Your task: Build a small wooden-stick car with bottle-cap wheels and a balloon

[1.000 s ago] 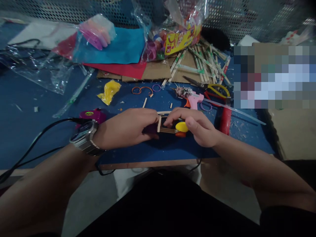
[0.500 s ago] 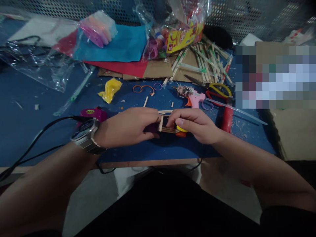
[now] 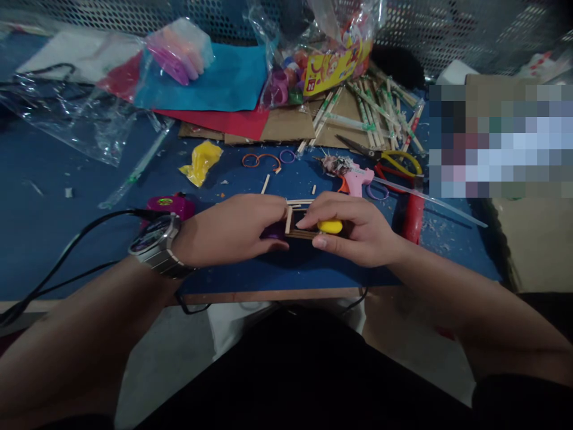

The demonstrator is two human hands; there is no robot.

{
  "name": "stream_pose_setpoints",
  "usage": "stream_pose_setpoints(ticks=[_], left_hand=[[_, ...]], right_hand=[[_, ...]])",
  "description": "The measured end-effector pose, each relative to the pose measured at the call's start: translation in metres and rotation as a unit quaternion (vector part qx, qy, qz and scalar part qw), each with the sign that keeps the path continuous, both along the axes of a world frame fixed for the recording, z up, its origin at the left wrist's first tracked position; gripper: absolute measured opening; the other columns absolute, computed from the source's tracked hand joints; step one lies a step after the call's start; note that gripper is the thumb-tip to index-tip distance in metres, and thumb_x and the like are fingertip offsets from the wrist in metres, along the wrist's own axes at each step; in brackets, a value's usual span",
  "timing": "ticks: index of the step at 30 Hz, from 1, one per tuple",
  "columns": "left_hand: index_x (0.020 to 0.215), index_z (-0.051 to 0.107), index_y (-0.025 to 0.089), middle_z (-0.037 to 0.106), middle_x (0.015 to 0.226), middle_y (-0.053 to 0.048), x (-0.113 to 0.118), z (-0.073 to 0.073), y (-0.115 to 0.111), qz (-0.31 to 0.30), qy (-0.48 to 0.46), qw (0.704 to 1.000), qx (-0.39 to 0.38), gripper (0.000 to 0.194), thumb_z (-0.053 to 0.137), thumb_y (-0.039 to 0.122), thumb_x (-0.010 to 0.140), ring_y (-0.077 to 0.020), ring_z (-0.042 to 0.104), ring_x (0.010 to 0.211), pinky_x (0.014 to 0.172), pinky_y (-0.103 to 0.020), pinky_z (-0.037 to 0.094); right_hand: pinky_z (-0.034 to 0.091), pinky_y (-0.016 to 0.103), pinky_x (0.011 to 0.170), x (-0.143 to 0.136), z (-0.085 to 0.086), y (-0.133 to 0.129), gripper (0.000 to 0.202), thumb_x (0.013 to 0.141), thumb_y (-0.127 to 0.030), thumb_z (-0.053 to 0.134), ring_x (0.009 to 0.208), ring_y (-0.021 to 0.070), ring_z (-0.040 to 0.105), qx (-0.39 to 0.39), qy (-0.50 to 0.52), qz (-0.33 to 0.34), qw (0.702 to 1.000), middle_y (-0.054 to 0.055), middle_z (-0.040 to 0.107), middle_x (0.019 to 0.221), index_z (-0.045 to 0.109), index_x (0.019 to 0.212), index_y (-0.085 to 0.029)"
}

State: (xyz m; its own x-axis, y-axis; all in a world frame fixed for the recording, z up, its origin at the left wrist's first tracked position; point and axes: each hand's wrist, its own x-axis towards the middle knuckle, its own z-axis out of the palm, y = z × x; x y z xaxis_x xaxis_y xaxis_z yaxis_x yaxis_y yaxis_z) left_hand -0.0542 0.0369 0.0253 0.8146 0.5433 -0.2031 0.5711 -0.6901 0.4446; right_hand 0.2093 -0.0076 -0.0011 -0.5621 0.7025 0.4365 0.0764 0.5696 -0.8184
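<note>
A small frame of wooden sticks (image 3: 289,221) sits low over the blue tabletop between my hands. My left hand (image 3: 233,230) is closed around its left end, where a dark purple piece (image 3: 274,231) shows between thumb and fingers. At the other end, my right hand (image 3: 364,232) grips the frame with the thumb along the near side and fingers over the top. A round yellow piece (image 3: 330,227) lies between that thumb and the fingers. My fingers hide part of the frame's far side.
Beyond my right hand lies a pink glue gun (image 3: 358,179), near scissors (image 3: 403,161) with yellow-red handles. Wrapped chopsticks (image 3: 369,116) lie on cardboard at the back. A yellow packet (image 3: 201,162), stick offcuts and a purple device (image 3: 172,206) with a black cable surround the work.
My right thumb has slid down from the yellow piece to the frame's near side. It now covers the orange piece seen below the yellow one before. My left hand stays put.
</note>
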Motion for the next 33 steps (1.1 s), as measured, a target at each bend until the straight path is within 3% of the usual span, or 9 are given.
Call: stream_pose_setpoints(ticks=[4, 7, 10, 16, 28, 33], left_hand=[[0.107, 0.072, 0.022, 0.074, 0.109, -0.003, 0.000, 0.000, 0.001, -0.002, -0.010, 1.000, -0.005, 0.015, 0.078, 0.032, 0.099, -0.0220, 0.071, 0.096, 0.080, -0.031, 0.044], [0.107, 0.073, 0.023, 0.076, 0.112, -0.002, 0.000, -0.001, 0.002, 0.000, -0.028, 1.000, -0.011, 0.013, 0.078, 0.032, 0.098, -0.0218, 0.073, 0.100, 0.084, -0.031, 0.047], [0.104, 0.073, 0.022, 0.077, 0.110, -0.003, 0.000, -0.001, 0.002, 0.024, -0.025, 0.999, -0.010, 0.016, 0.079, 0.035, 0.096, -0.0223, 0.073, 0.098, 0.085, -0.031, 0.048], [0.106, 0.071, 0.022, 0.077, 0.107, -0.005, -0.002, -0.001, 0.003, 0.060, -0.002, 0.998, 0.000, 0.030, 0.080, 0.048, 0.096, -0.0259, 0.073, 0.100, 0.087, -0.033, 0.049], [0.104, 0.071, 0.022, 0.077, 0.107, -0.005, -0.001, 0.000, 0.003, 0.061, 0.000, 0.998, -0.007, 0.028, 0.080, 0.046, 0.095, -0.0257, 0.073, 0.101, 0.087, -0.034, 0.050], [0.103, 0.071, 0.022, 0.078, 0.109, -0.005, -0.001, 0.001, 0.003, 0.060, -0.004, 0.998, -0.011, 0.025, 0.079, 0.045, 0.095, -0.0258, 0.073, 0.102, 0.088, -0.034, 0.050]], right_hand=[[0.060, 0.035, 0.097, 0.006, 0.004, 0.001, 0.036, 0.103, -0.032, 0.079, 0.107, 0.0197, 0.073, 0.040, -0.021, 0.000, 0.999, 0.010, 0.078, 0.118, 0.078, 0.137, -0.020], [0.058, 0.042, 0.108, 0.011, 0.006, 0.000, 0.043, 0.113, -0.037, 0.060, 0.119, 0.0239, 0.073, 0.018, -0.028, -0.005, 0.999, 0.010, 0.078, 0.126, 0.068, 0.154, -0.026], [0.057, 0.046, 0.113, 0.012, 0.006, -0.002, 0.042, 0.117, -0.036, 0.048, 0.125, 0.0259, 0.073, 0.012, -0.029, -0.052, 0.998, 0.010, 0.080, 0.129, 0.072, 0.150, -0.027], [0.056, 0.046, 0.121, 0.010, 0.004, 0.000, 0.037, 0.116, -0.032, 0.054, 0.133, 0.0250, 0.074, 0.011, -0.051, -0.133, 0.990, 0.009, 0.080, 0.141, 0.076, 0.145, -0.027], [0.066, 0.041, 0.105, 0.010, 0.003, -0.001, 0.035, 0.110, -0.026, 0.060, 0.115, 0.0244, 0.083, 0.022, -0.053, -0.165, 0.985, 0.008, 0.085, 0.131, 0.083, 0.135, -0.025], [0.061, 0.045, 0.116, 0.010, 0.006, -0.002, 0.037, 0.112, -0.027, 0.059, 0.127, 0.0248, 0.078, 0.010, -0.039, -0.150, 0.988, 0.006, 0.082, 0.139, 0.079, 0.143, -0.028]])
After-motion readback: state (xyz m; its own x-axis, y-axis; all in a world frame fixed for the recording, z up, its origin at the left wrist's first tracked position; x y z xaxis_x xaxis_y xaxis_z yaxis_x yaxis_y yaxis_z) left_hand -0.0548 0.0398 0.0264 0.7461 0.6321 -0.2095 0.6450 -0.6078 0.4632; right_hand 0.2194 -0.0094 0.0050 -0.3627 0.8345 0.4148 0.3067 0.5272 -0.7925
